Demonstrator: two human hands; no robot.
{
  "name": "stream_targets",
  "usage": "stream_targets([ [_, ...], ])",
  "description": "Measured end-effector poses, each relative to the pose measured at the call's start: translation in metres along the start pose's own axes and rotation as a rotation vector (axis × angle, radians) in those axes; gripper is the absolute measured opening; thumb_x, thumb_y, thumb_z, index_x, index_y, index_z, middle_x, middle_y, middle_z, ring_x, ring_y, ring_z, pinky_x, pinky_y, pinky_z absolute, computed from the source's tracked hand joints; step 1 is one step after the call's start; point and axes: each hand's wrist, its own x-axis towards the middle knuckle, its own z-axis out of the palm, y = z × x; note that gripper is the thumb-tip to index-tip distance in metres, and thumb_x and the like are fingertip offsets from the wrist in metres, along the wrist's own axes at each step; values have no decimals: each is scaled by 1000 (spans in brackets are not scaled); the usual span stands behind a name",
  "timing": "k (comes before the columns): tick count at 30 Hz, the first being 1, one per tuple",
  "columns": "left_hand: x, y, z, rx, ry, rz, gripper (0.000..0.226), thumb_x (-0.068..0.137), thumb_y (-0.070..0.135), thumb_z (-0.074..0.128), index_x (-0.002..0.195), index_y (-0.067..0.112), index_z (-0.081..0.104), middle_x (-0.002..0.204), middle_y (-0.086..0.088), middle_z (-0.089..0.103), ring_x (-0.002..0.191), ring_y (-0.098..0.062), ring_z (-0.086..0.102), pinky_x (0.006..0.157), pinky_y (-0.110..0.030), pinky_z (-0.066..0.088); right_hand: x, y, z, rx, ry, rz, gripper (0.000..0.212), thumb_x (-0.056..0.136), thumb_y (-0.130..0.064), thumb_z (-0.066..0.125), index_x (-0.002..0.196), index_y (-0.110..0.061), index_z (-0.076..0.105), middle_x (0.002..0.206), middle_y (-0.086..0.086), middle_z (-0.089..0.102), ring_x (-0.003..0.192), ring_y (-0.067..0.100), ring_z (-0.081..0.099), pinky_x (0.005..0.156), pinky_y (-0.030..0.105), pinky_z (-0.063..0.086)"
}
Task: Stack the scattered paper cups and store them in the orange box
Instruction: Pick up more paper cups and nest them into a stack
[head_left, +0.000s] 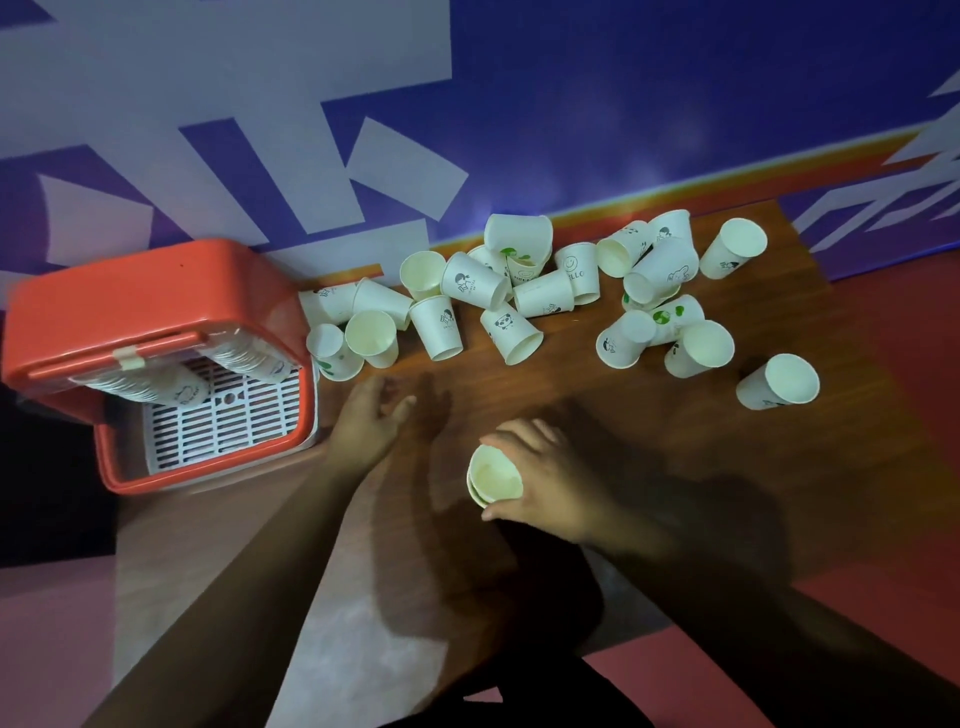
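Upright, nested cups (493, 475) within right hand (545, 480).

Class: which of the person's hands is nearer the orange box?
Left. The left hand is just right of the orange box; the right hand, gripping stacked cups, is farther right.

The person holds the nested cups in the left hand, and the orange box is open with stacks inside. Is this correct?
No: the head view shows the right hand holding the nested cups; the left hand is empty. The orange box is open with stacks inside.
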Motion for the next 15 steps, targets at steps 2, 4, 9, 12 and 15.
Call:
stream_targets([
  [2,13,12,2,17,5,7,35,97,33,64,126,14,57,125,-4,61,110,-16,59,91,-31,47,1,5,11,-59,-37,18,83,64,-59,76,134,-26,48,134,-7,45,121,18,41,100,36,37],
  [4,27,22,9,41,-2,26,37,97,34,64,126,12,56,125,-7,61,111,-19,59,92,-31,47,0,8,17,-109,-52,19,83,65,-59,75,136,-26,46,135,-4,44,122,21,41,100,40,38],
  [9,60,49,24,-9,-20,-158,65,95,49,62,136,1,45,131,-15,57,115,-26,56,85,-31,38,12,12,6,19,-30,145,86,73,-75,51,140,-21,45,136,3,43,127,22,39,108,37,31],
  [12,83,55,37,-66,39,-298,73,94,49,63,139,-4,39,139,-19,54,127,-34,54,88,-36,42,31,26,-11,109,134,336,71,84,-68,48,133,-17,49,129,6,47,121,24,45,104,42,40],
  [15,107,56,47,-113,81,-416,84,92,54,63,144,-7,37,145,-22,52,131,-37,52,104,-43,43,62,51,-22,74,161,469,62,90,-54,57,135,-12,46,134,12,45,125,30,45,104,47,40],
])
